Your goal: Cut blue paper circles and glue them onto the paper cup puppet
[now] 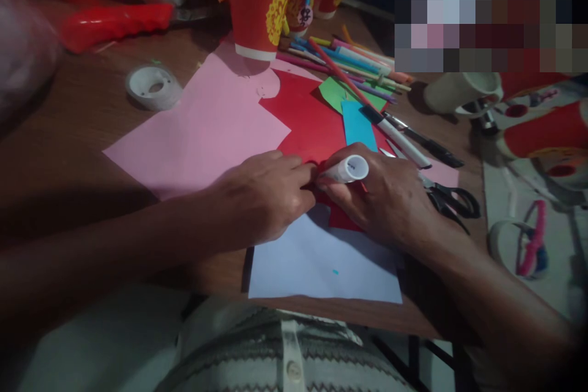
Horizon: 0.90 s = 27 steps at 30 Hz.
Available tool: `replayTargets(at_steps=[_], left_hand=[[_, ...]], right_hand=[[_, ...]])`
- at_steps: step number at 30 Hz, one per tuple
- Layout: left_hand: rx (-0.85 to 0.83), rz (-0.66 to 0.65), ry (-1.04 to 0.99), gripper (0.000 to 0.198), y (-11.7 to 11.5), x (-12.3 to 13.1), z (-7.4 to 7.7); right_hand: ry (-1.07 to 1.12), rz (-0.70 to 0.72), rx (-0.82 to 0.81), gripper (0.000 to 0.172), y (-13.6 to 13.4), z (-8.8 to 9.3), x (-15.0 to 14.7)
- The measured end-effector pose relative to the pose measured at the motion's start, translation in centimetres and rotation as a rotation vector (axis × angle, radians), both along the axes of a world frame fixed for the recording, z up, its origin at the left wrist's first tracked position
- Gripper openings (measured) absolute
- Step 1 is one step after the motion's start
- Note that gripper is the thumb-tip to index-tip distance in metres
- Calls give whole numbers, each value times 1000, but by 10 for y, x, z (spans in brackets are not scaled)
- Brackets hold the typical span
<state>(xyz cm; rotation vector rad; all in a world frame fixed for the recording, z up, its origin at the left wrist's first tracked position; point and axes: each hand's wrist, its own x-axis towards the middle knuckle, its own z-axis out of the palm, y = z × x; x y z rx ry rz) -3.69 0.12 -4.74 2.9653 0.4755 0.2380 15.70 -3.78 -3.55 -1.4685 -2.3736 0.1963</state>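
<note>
My right hand is closed around a white tube, about as thick as a marker. Its round end faces me and its lower end is hidden by my fingers. Close beside it, my left hand has its fingers curled and pressed together over the red paper; whatever they pinch is hidden. A white sheet with a small teal mark lies below both hands. Pink paper spreads to the left. Blue and green pieces lie on the red paper.
Black-handled scissors, a white marker and a black pen lie right. Tape and a red-handled tool lie left. Red paper cups and several coloured pens stand or lie behind. A mug is far right.
</note>
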Motion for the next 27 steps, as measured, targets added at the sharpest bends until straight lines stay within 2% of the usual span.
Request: replayTargets(at_steps=[17, 23, 27], left_hand=[[5, -8, 9, 18, 2, 1, 0], [11, -13, -1, 22, 2, 2, 1], [-3, -12, -23, 21, 2, 2, 0]], right_hand=[[-97, -28, 8, 35, 2, 7, 6], [38, -38, -60, 22, 1, 7, 12], [111, -88, -33, 24, 0, 9, 12]])
